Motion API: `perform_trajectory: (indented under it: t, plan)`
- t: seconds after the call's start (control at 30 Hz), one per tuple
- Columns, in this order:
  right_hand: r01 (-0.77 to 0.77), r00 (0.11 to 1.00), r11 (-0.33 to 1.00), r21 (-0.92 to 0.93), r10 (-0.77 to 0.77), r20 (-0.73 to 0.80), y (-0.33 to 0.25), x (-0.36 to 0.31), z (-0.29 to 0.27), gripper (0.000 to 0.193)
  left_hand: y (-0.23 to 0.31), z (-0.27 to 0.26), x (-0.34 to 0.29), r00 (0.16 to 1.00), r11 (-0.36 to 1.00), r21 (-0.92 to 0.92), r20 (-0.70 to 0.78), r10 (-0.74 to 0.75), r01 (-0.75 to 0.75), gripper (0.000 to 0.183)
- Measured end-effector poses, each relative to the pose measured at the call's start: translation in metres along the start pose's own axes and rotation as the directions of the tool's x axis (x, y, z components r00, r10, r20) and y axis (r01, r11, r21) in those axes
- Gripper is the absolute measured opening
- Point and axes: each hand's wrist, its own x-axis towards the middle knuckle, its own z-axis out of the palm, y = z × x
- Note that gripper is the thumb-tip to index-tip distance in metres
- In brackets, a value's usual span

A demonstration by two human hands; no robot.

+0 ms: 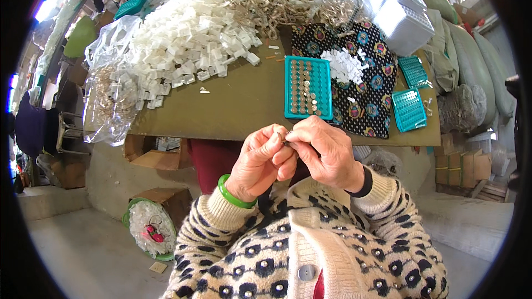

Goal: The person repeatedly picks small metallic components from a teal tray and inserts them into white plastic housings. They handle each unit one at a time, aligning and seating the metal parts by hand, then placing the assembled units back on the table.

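Note:
My left hand (261,158), with a green bangle at its wrist, is closed in a pinch. Close against it, my right hand (325,152) pinches too, a black band round its wrist. Between the fingertips of both hands is a tiny dark piece, too small to name. Just beyond the hands lies a teal tray (324,86) with rows of small round metallic pieces in its left part and bare pockets on the right. Small white pieces (344,66) are heaped beside it on a dark patterned cloth (377,97).
A large heap of translucent plastic pieces (188,39) covers the table's (233,111) far left, with metallic parts (271,8) behind. Two teal trays (409,109) lie at the right, near stacked white trays (396,11). A green-rimmed basket (149,230) stands on the floor.

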Motion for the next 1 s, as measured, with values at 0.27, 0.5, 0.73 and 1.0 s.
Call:
perform_trajectory:
  t: [0.27,0.5,0.73,1.0]
  plan:
    - [-0.305,0.952,0.905,0.297,0.292,0.087,0.002,-0.002,0.001,0.012,0.022,-0.004,0.002,0.989,0.958,0.274,-0.087,0.116,-0.088,0.016]
    - [-0.560,0.815,0.655,0.507,0.545,0.196,0.006,-0.010,-0.008,0.007,0.123,-0.055,0.028,0.663,-0.652,0.717,0.365,0.654,0.248,0.015]
    - [-0.559,0.829,0.706,0.435,0.484,0.280,0.002,-0.006,-0.004,0.005,0.131,-0.079,0.032,0.756,-0.745,0.623,0.364,0.544,0.236,0.011]
    - [-0.646,0.752,0.516,0.562,0.558,0.352,0.003,-0.007,-0.009,0.005,0.136,-0.075,0.028,0.817,-0.801,0.572,0.370,0.443,0.175,0.015]
